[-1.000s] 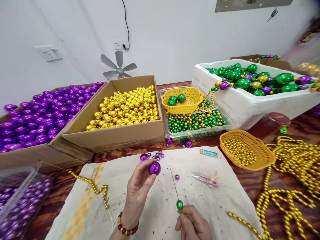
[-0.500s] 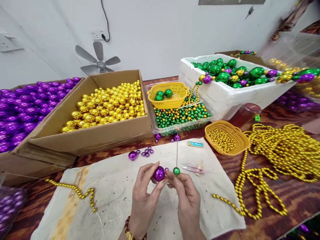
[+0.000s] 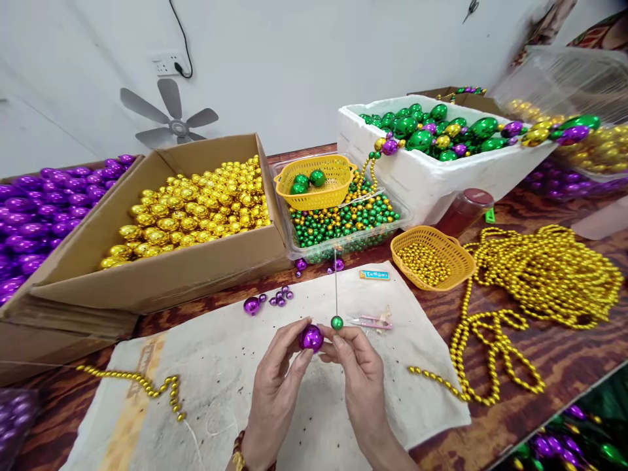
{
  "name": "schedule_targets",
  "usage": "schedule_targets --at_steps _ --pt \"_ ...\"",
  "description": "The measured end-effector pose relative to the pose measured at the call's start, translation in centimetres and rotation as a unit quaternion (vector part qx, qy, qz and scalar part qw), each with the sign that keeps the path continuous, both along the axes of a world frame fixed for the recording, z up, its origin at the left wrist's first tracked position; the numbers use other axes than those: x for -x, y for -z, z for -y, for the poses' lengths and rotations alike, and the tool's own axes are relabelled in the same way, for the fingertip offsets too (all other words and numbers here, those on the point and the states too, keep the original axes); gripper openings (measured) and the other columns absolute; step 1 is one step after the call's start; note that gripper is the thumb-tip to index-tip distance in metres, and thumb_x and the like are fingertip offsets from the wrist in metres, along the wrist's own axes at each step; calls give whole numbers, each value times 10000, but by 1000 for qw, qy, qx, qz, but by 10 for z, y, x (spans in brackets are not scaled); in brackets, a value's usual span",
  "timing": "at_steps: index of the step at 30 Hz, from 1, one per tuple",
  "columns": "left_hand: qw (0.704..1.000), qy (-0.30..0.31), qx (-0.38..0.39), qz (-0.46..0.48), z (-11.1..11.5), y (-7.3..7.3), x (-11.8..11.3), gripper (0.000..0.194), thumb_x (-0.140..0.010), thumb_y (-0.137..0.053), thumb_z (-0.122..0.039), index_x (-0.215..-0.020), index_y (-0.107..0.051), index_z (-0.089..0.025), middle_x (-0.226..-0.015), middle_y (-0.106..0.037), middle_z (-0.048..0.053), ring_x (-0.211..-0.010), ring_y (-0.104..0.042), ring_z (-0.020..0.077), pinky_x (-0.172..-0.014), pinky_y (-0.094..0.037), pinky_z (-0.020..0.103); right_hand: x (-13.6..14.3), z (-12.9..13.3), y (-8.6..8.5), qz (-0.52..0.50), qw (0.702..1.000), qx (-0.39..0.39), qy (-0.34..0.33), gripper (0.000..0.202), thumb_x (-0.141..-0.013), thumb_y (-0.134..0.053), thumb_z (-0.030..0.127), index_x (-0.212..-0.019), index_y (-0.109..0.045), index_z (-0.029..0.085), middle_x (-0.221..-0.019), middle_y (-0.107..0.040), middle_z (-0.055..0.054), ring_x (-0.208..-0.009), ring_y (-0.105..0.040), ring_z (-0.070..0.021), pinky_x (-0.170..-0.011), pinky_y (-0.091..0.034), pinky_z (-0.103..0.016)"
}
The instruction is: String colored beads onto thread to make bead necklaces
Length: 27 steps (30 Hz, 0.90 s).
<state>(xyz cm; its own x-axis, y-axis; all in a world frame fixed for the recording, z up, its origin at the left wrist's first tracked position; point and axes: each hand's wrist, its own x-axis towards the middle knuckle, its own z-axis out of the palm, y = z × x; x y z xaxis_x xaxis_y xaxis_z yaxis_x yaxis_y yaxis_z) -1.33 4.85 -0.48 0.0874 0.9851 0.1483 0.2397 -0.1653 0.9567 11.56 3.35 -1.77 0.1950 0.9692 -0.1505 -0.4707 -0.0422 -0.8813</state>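
Note:
My left hand [image 3: 279, 386] pinches a large shiny purple ball [image 3: 311, 338] between thumb and fingers. Beside it, my right hand [image 3: 357, 369] grips the lower part of a thin upright needle [image 3: 336, 288], its fingertips close to the purple ball. A green bead [image 3: 337, 322] sits on the needle just above my right fingers. Both hands are over a pale cloth [image 3: 235, 360]. On the cloth lie pink-handled snips [image 3: 373, 322], several loose purple beads [image 3: 280, 297] and a gold bead strand [image 3: 147, 384] at the left.
Behind the cloth stand a cardboard box of gold beads [image 3: 161, 281], a clear tray of small beads [image 3: 343, 245] under a yellow basket [image 3: 316, 198], and a white foam box [image 3: 387, 163]. To the right are another yellow basket [image 3: 458, 265], a jar [image 3: 464, 212] and heaped gold strands [image 3: 554, 281].
The whole view has shifted, so the boxes appear farther left and slightly higher. Both hands keep their grips, with the purple ball and needle still close together.

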Motion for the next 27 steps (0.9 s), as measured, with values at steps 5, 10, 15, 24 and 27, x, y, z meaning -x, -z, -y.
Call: schedule_targets --at_steps 5,10,15,24,27 --pt "998 -38 -9 44 -1 -4 1 333 -843 -632 -241 -1175 -649 -257 -1211 -600 89 -1129 -560 256 -952 -468 361 -5 0 3 51 999 -14 13 156 -947 -531 309 -962 -630 190 -975 -687 -53 -803 -668 -183 -710 -527 -289" --pt "996 -45 -48 55 -8 -7 10 327 -841 -630 -198 -1162 -654 -254 -1213 -600 87 -1139 -544 248 -913 -489 331 -17 15 18 161 986 -39 -12 168 -944 -532 281 -832 -625 196 -686 -585 10 -672 -581 -148 -649 -465 -245" --pt "992 -93 -21 84 -17 -10 19 318 -824 -658 -224 -1141 -677 -245 -1200 -633 68 -1105 -567 221 -914 -484 290 -14 41 41 205 972 -103 -46 209 -934 -504 282 -814 -648 190 -656 -577 -9 -588 -571 -151 -555 -431 -252" --pt "935 -110 50 332 -39 -31 20 305 -775 -721 -236 -1080 -703 -222 -1100 -698 66 -979 -641 174 -881 -515 283 7 52 64 218 968 -124 -25 263 -920 -486 316 -740 -639 200 -586 -555 -8 -509 -547 -138 -502 -434 -236" --pt "925 -102 67 361 -40 -36 18 300 -782 -717 -235 -1080 -702 -209 -1077 -704 70 -955 -649 170 -887 -516 294 8 51 64 221 967 -121 -36 258 -928 -476 317 -774 -646 200 -595 -555 -4 -516 -561 -135 -514 -433 -232"
